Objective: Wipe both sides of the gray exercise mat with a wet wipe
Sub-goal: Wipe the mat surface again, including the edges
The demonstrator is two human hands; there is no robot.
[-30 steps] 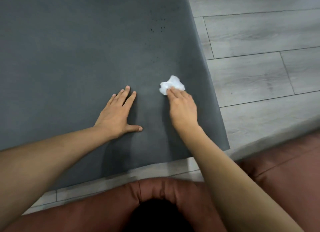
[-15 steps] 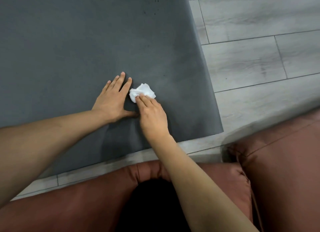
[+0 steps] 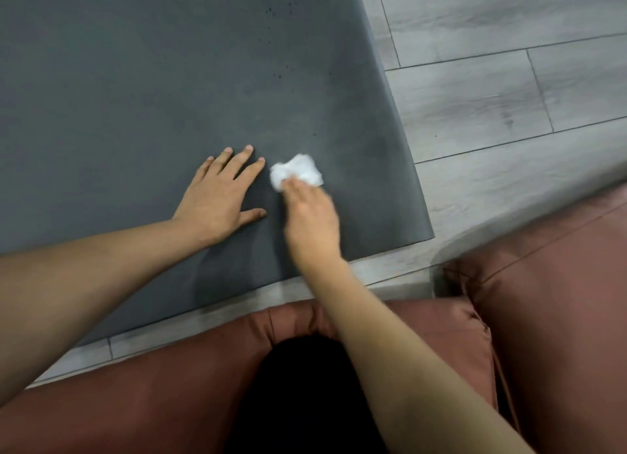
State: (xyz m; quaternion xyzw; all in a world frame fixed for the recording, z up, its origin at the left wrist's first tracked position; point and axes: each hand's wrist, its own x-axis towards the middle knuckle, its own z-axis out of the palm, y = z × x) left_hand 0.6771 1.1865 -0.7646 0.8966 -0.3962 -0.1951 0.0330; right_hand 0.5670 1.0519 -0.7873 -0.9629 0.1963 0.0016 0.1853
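Note:
The gray exercise mat (image 3: 142, 90) lies flat on the floor and fills the upper left of the view, its near right corner at the lower right. My left hand (image 3: 220, 195) rests flat on the mat with fingers spread. Just to its right, my right hand (image 3: 310, 223) presses a crumpled white wet wipe (image 3: 300, 170) onto the mat with extended fingers. The hand is motion-blurred. The wipe sticks out beyond the fingertips, a small gap away from my left index finger.
Gray wood-look floor planks (image 3: 509, 80) run along the mat's right side and in a strip in front of it. Reddish-brown cushions (image 3: 559, 318) lie at the bottom and lower right, close to the mat's near edge.
My right hand swept the wipe leftward across the mat until it reached my left hand, then slid a little back to the right. My left hand stayed flat on the mat.

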